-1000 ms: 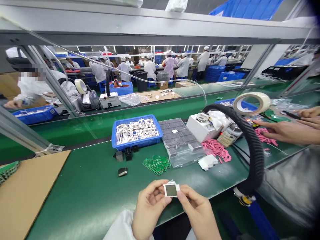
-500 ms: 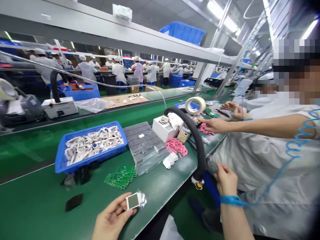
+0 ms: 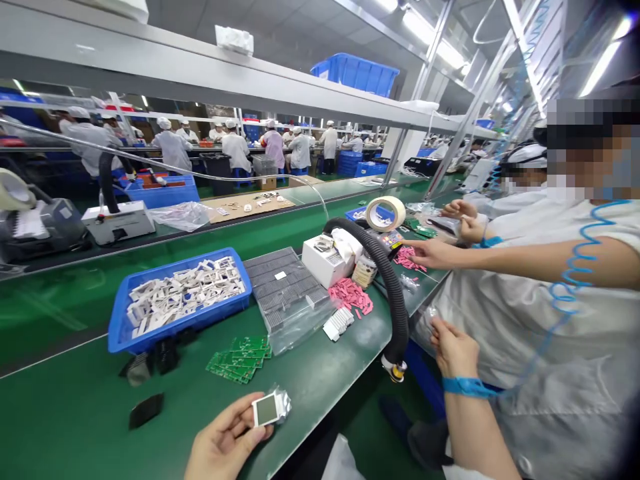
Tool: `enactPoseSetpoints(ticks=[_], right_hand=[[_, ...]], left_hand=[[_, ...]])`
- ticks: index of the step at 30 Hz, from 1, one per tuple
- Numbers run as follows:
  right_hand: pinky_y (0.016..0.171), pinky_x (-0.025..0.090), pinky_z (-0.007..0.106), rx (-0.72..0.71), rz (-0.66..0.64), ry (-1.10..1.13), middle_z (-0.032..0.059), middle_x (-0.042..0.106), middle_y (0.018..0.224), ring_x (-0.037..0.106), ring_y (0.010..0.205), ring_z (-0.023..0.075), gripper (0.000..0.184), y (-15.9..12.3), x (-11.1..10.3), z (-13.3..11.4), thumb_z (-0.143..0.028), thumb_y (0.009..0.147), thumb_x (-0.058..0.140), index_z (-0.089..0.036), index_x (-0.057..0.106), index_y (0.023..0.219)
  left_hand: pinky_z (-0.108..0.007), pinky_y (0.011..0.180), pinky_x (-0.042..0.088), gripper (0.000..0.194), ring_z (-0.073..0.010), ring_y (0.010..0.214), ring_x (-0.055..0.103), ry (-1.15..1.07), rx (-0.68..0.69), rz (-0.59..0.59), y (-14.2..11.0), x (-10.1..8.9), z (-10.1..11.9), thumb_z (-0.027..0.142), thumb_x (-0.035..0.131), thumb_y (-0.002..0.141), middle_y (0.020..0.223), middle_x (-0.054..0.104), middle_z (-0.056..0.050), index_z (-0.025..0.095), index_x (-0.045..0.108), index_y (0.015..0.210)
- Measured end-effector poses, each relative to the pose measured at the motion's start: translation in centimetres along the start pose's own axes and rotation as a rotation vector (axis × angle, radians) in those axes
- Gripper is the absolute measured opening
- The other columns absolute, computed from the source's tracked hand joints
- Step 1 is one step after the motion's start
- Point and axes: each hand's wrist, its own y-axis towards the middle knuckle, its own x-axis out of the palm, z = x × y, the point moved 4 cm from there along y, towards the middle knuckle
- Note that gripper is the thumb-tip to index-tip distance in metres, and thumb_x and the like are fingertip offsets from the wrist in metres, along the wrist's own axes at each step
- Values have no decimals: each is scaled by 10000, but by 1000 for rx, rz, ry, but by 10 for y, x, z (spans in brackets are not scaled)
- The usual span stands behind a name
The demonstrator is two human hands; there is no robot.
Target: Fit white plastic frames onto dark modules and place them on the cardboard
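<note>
My left hand (image 3: pixel 227 433) pinches a small display screen (image 3: pixel 267 409) in a white frame, with a crinkled clear film (image 3: pixel 283 404) sticking out at its right side. Off to the right, past the table edge, my right hand (image 3: pixel 456 350) has thumb and fingers closed on what looks like a piece of clear plastic film (image 3: pixel 431 315). A blue strap (image 3: pixel 467 387) circles that wrist. Just beyond the display lie several green circuit boards (image 3: pixel 240 360), fanned out. Black pieces (image 3: pixel 146 411) lie on the table to the left.
Behind the boards stand a blue bin (image 3: pixel 116 327) of white frames and a grey partitioned tray (image 3: pixel 283 280). Pink pieces (image 3: pixel 351 297) and a white stack (image 3: pixel 338 324) lie near a black hose (image 3: pixel 397 300) bending over the edge. A co-worker's arm (image 3: pixel 465 257) reaches in at right.
Both hands keep their grips and stay in nearly the same place. The camera view has shifted slightly. The co-worker's reaching hand has barely moved.
</note>
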Motion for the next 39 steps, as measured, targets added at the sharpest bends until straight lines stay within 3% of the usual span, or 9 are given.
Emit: enactPoseSetpoints(ticks=[3, 6, 9, 14, 18, 22, 27, 34, 39], right_hand=[[345, 274, 135, -109, -107, 95, -64, 512, 536, 370, 416, 21, 344, -53, -1, -23, -328, 522, 834, -134, 596, 677], [389, 294, 131, -149, -350, 136, -36, 545, 602, 379, 466, 23, 324, -129, 9, -28, -311, 552, 837, -140, 628, 731], [388, 278, 137, 14, -649, 7, -83, 414, 453, 337, 417, 26, 292, -205, 30, -3, -329, 614, 819, -140, 648, 756], [419, 370, 175, 147, -924, -198, -3, 592, 559, 482, 473, 84, 313, -278, 57, 49, -402, 601, 809, -141, 649, 669], [531, 466, 190, 82, -938, -178, 17, 646, 614, 571, 566, 119, 286, -290, 64, 60, -401, 618, 794, -151, 664, 665], [522, 465, 190, 53, -964, -198, 22, 646, 610, 566, 561, 121, 280, -291, 63, 62, -403, 636, 783, -152, 665, 671], [453, 409, 193, -3, -943, -248, 25, 630, 600, 541, 535, 124, 300, -295, 62, 61, -432, 659, 758, -149, 663, 691], [446, 358, 201, -70, -923, -303, -7, 577, 560, 481, 484, 99, 332, -303, 62, 60, -459, 675, 740, -152, 624, 718], [448, 367, 189, -147, -833, -285, -58, 474, 526, 451, 467, 95, 354, -297, 62, 57, -533, 795, 598, -189, 544, 861]], left_hand=[[-289, 804, 557, 438, -232, 834, 693, -20, 11, -25, -4, 3, 2, 320, 798, 615, 908, 747, -100, 142, 663, 992], [-318, 737, 569, 430, -219, 720, 699, -71, 30, -83, -5, 7, 1, 344, 777, 638, 800, 741, -86, 141, 634, 988], [-314, 668, 568, 422, -207, 653, 692, -99, 78, -82, -3, 8, -2, 318, 783, 624, 713, 723, -65, 137, 616, 967], [-304, 677, 558, 380, -182, 654, 683, -92, 143, -29, -3, 5, -3, 232, 760, 635, 694, 702, -35, 130, 598, 963], [-278, 686, 545, 377, -160, 687, 663, -76, 174, -35, -4, 6, -4, 171, 756, 616, 728, 701, -41, 126, 601, 957], [-214, 642, 517, 402, -137, 724, 640, -54, 194, -46, -5, 5, -5, 143, 759, 603, 775, 697, -49, 132, 605, 974], [-243, 682, 535, 452, -157, 714, 673, -98, 168, -91, -7, 6, -5, 138, 775, 583, 820, 693, -49, 154, 596, 998], [-286, 696, 552, 294, -162, 686, 673, -98, 213, -52, -6, 4, -4, 299, 684, 733, 749, 689, -45, 142, 603, 968], [-287, 630, 556, 325, -174, 624, 675, -111, 161, 15, -4, 3, -3, 351, 705, 708, 656, 676, -33, 125, 602, 917]])
